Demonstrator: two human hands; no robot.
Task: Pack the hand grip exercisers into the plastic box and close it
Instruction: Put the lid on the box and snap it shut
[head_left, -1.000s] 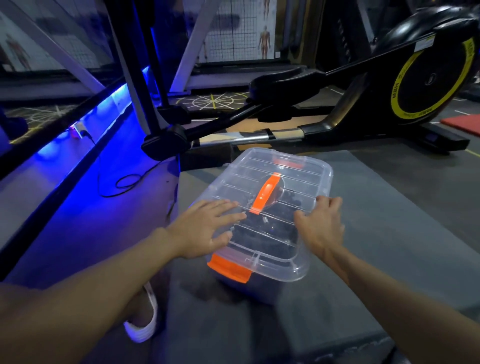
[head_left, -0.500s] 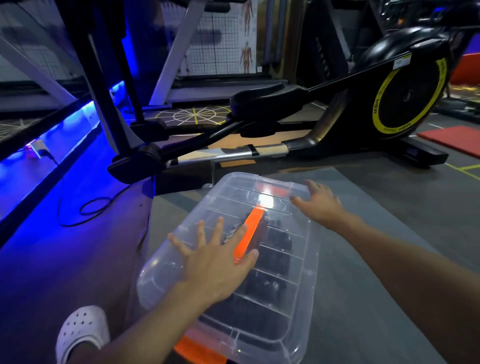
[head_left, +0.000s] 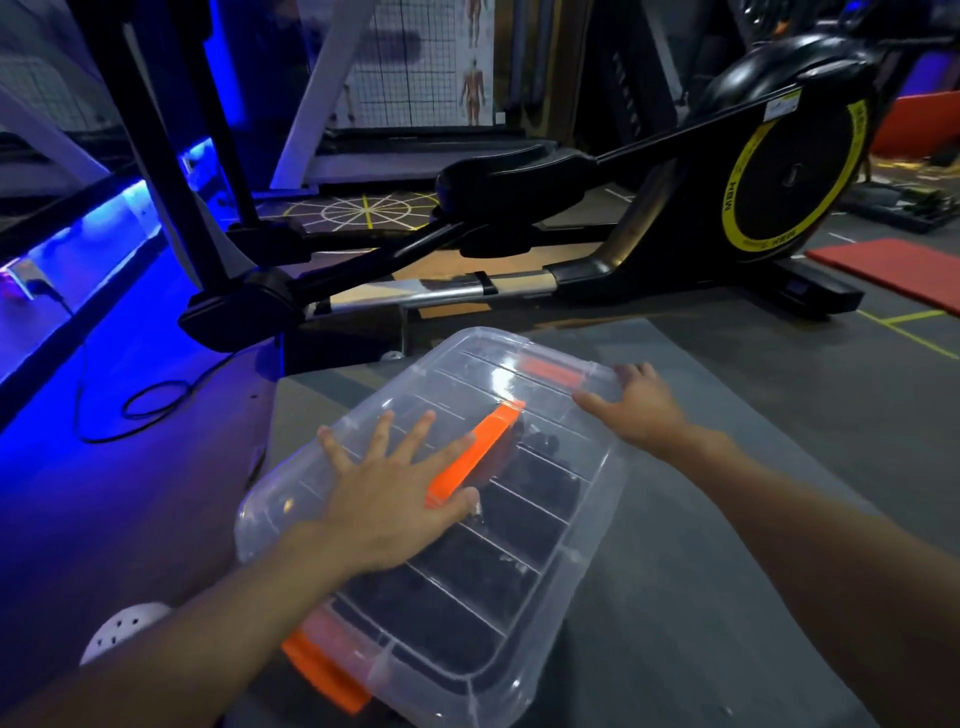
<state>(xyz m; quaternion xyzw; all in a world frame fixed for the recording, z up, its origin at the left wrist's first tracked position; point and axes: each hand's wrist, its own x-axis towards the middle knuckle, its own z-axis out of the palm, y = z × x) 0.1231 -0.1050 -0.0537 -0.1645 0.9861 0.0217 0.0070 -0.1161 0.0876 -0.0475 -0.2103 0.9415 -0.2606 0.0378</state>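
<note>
A gym: elliptical trainer (head_left: 649, 197), red mat (head_left: 893, 270), anatomy poster (head_left: 415, 57)

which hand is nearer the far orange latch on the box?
Right. The right hand rests at the lid's far corner, just beside the far orange latch. The left hand lies flat mid-lid, by the orange handle.

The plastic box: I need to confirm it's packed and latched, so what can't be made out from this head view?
- Hand grip exercisers: only dark shapes through the ribbed clear lid; the count is unreadable.
- Far orange latch: glare and the right hand obscure whether it is snapped.
- Near orange latch: partly behind the left forearm.
- Lid under the left hand: covered by the palm.
</note>
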